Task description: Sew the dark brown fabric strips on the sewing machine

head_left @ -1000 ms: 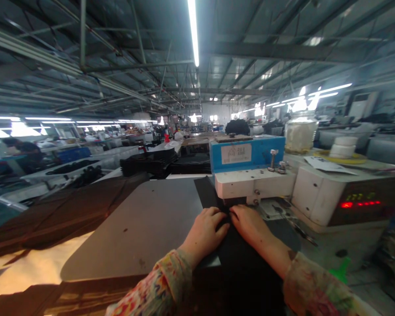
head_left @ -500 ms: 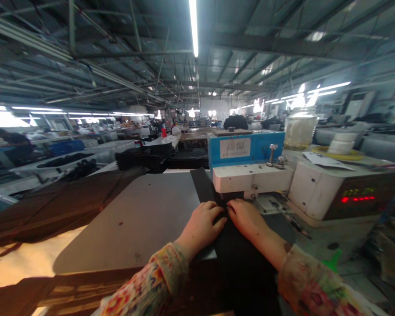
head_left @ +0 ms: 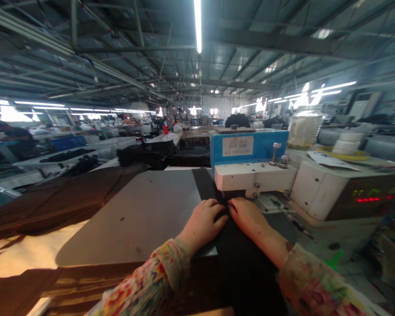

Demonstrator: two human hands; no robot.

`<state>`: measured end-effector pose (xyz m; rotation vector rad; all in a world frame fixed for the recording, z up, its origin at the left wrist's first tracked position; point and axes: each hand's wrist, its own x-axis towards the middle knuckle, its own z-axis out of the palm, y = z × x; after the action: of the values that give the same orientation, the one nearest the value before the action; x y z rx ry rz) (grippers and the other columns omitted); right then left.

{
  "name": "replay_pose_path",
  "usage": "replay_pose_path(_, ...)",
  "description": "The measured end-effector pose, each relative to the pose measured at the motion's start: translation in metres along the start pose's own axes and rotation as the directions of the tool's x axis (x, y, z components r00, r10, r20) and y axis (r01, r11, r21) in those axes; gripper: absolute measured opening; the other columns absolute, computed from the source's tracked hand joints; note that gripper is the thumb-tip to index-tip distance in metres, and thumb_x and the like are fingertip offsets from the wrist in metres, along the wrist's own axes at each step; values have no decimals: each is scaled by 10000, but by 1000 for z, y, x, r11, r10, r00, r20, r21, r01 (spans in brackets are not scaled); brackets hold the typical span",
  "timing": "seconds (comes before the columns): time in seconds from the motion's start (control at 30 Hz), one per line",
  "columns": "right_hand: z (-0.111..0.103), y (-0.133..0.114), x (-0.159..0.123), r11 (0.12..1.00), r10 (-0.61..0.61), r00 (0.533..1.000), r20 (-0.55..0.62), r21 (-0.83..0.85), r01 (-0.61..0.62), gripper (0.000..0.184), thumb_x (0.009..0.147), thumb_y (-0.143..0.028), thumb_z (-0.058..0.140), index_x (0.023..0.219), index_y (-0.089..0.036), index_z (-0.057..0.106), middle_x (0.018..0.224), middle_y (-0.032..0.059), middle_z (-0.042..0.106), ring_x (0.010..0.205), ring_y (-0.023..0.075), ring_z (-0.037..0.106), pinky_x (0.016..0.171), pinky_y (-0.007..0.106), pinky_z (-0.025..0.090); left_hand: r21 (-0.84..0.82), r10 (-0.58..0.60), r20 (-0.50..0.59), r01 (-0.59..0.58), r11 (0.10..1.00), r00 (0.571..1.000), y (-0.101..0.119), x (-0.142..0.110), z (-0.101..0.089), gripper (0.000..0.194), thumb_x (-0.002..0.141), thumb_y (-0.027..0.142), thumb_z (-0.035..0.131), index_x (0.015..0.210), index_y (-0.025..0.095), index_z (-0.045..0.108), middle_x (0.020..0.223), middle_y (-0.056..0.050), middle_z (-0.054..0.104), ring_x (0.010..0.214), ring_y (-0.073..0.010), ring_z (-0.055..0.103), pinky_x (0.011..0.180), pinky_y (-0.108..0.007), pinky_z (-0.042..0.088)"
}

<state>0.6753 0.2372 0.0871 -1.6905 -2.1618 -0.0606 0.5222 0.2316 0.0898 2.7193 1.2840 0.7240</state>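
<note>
A long strip of black fabric [head_left: 240,263] runs from my lap across the grey work table [head_left: 145,215] and under the head of a white and blue machine [head_left: 253,169]. My left hand [head_left: 202,224] lies on the strip's left edge with its fingers curled down onto the cloth. My right hand [head_left: 250,217] presses the strip just to the right, fingers bent, right in front of the machine head. The two hands almost touch. Both sleeves are floral.
A control box with red digits [head_left: 365,199] stands right of the machine, with scissors [head_left: 292,221] beside it. Dark brown fabric [head_left: 52,202] lies stacked at left. Black pieces [head_left: 145,156] are piled beyond the table. A person [head_left: 16,138] works far left.
Both hands stay pressed on the black strip at the machine head. The view has shifted slightly; the hands sit a little higher in the picture.
</note>
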Motion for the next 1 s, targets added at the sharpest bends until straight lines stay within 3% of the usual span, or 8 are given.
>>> replay_pose_path(0.8,3,2,1,999,-12,1000,-4,-33,12,250,836,-192,382,932,-150,609,915,78,643,838,181,589,717,261,400,1,22,14,-22,1000,1000,-2,2,1,291,816,390,477,1006,199,586,1037,-56,540,948,-194,497,867,-322,413)
replay_pose_path(1.0,2,1,1,998,-6,1000,6,-58,7,244,839,-195,378,926,-155,603,912,73,641,825,176,589,695,256,395,-48,44,82,-41,998,996,-9,6,0,372,777,448,513,1051,203,569,1087,-68,520,992,-210,493,896,-332,406)
